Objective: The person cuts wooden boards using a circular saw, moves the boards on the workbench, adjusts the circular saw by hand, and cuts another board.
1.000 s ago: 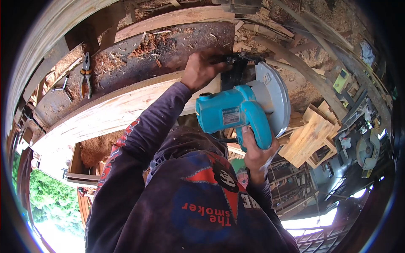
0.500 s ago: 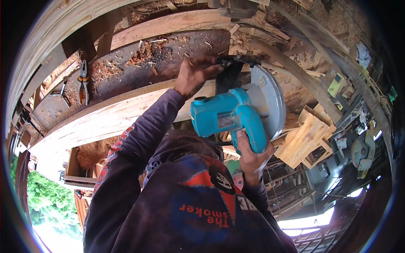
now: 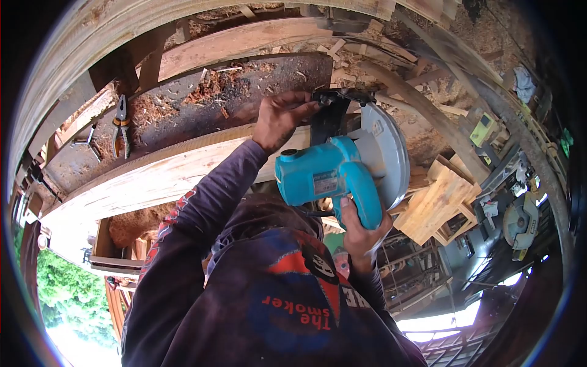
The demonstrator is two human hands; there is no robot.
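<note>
Across the upper left of the frame stretches a dark board (image 3: pixel 183 116); near the centre I see a teal circular saw (image 3: pixel 339 168), the right hand (image 3: pixel 365 235) wrapped round its handle (image 3: pixel 368 199), the left hand (image 3: pixel 281 120) pinching its black base plate (image 3: pixel 327 125). At frame left, pliers (image 3: pixel 121 129) lie on the board.

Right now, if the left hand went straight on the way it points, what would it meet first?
Most likely the black plate of the saw: the left hand has its fingers right by that edge, though depth is unclear.
</note>
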